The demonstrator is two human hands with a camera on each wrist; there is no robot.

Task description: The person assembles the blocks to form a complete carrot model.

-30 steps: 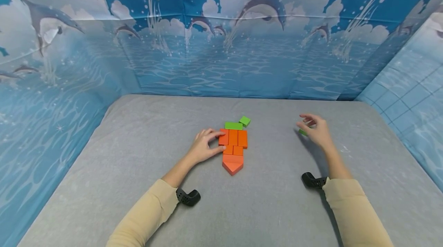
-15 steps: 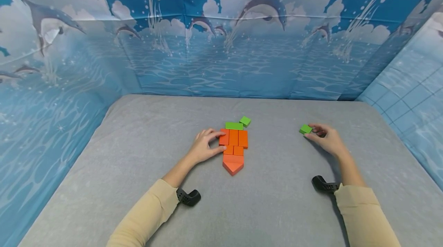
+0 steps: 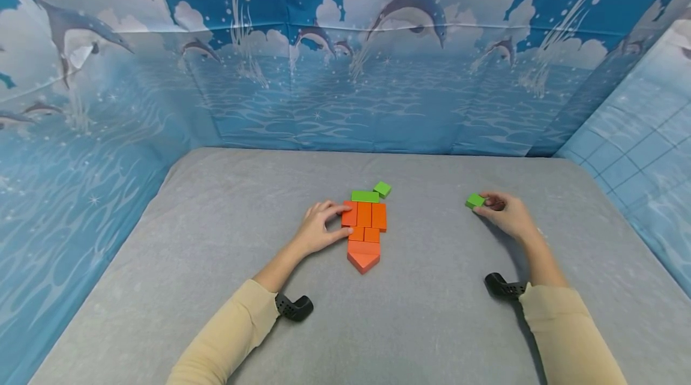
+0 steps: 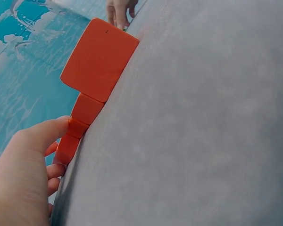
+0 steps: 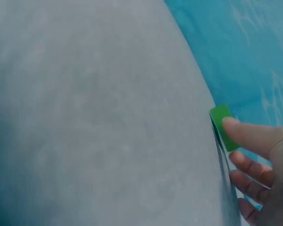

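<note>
My left hand (image 3: 315, 228) lies at the left side of a flat arrangement of orange blocks (image 3: 364, 214), its thumb and fingers round the left upper orange block (image 3: 349, 215). In the left wrist view that orange block (image 4: 67, 149) shows between thumb and fingers. My right hand (image 3: 510, 215) pinches a small green block (image 3: 475, 200) by its right side, away from the arrangement. The right wrist view shows the thumb on the face of this green block (image 5: 221, 123). A long green block (image 3: 364, 196) lies along the arrangement's far edge, a smaller green block (image 3: 382, 189) askew at its corner.
The grey table covering (image 3: 426, 301) extends under everything. A blue dolphin-printed curtain (image 3: 345, 103) hangs along the back and both sides. An orange pointed block (image 3: 363, 261) forms the near tip of the arrangement.
The right hand has shifted right and taken the green block between thumb and fingers, then moved slightly left with it. The left hand and the arrangement stay in place.
</note>
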